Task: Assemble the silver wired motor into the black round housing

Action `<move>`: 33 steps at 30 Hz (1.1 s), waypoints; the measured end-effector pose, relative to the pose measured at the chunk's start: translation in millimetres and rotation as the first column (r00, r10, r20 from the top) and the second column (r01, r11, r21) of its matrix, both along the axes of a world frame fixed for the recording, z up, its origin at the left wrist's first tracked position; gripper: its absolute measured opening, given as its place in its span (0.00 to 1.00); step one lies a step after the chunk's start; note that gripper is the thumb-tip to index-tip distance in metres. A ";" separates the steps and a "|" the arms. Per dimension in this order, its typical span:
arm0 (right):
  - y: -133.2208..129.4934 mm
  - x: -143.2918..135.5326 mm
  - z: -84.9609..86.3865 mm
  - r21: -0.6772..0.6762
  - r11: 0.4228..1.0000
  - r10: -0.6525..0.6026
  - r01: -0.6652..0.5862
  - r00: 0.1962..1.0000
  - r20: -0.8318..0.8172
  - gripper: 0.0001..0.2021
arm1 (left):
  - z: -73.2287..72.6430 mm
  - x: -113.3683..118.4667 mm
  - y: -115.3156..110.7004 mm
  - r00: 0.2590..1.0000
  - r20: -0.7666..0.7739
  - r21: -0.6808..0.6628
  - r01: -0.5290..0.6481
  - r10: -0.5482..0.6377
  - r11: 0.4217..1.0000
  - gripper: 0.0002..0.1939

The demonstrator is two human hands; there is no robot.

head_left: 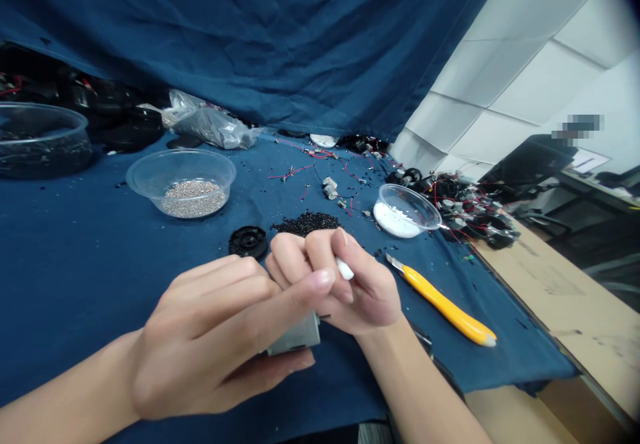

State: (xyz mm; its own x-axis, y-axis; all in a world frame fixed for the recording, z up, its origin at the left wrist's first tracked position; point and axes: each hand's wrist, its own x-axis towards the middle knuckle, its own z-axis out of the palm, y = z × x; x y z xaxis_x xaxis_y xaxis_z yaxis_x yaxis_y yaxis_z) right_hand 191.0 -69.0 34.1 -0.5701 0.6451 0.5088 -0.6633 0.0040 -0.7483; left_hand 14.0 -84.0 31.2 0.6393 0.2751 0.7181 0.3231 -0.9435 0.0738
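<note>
Grey metal shows between the fingers of the left hand point(220, 337), which is closed around a small motor point(296, 335) held low over the blue cloth point(75, 264). The right hand point(345, 284) pinches a small white piece point(345, 269) just above the motor's end — fingers curled tight. Near it lie a yellow knife point(445, 305), a black disc point(249, 241) and a heap of black bits point(306, 223); two clear bowls point(181, 181) point(406, 211) stand further back.

yellow knife point(447, 306), 3 clear bowls point(182, 182), black disc point(249, 241)
</note>
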 end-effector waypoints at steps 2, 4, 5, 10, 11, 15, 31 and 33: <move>0.4 -0.3 -0.1 0.006 1.000 0.029 -0.029 0.999 -0.015 0.23 | -0.5 -0.4 0.3 1.000 -0.010 0.019 -0.005 0.006 1.000 0.18; 0.8 -0.4 -0.2 0.017 0.998 0.055 -0.054 0.998 -0.036 0.23 | -0.2 -0.7 0.5 1.000 -0.018 0.030 -0.004 0.004 1.000 0.19; 0.8 -0.4 -0.1 0.019 0.998 0.062 -0.061 0.997 -0.043 0.23 | 0.1 -0.8 0.5 1.000 -0.025 0.027 -0.003 0.004 1.000 0.19; 0.1 -0.1 1.0 0.014 0.997 0.070 -0.070 0.997 -0.039 0.24 | 2.3 0.8 -0.5 1.000 -0.021 0.053 0.000 0.001 0.999 0.19; 0.0 0.0 1.2 0.015 0.998 0.067 -0.067 0.997 -0.037 0.24 | 2.5 1.3 -0.9 1.000 -0.017 0.060 -0.002 0.003 0.998 0.17; 0.0 0.1 1.5 0.038 0.998 0.056 -0.054 0.998 -0.037 0.23 | 3.4 2.2 -3.2 1.000 0.022 0.084 -0.003 0.001 0.996 0.09; 1.4 -0.1 -0.4 0.057 0.997 0.064 -0.061 0.997 -0.048 0.23 | 6.4 9.7 -3.1 0.997 0.080 0.102 -0.033 0.025 0.994 0.08; 1.0 0.1 -0.6 0.058 0.996 0.063 -0.060 0.997 -0.050 0.23 | 6.0 6.9 -4.3 0.998 0.059 0.100 -0.026 0.020 0.995 0.08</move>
State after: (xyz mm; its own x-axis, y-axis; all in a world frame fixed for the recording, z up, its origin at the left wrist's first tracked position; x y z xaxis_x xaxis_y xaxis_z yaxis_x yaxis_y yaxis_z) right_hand 191.1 -68.0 33.5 -0.5800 0.5787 0.5733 -0.7014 0.0031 -0.7127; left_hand 20.9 -88.3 37.1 0.5905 0.2140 0.7781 0.3428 -0.9394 -0.0018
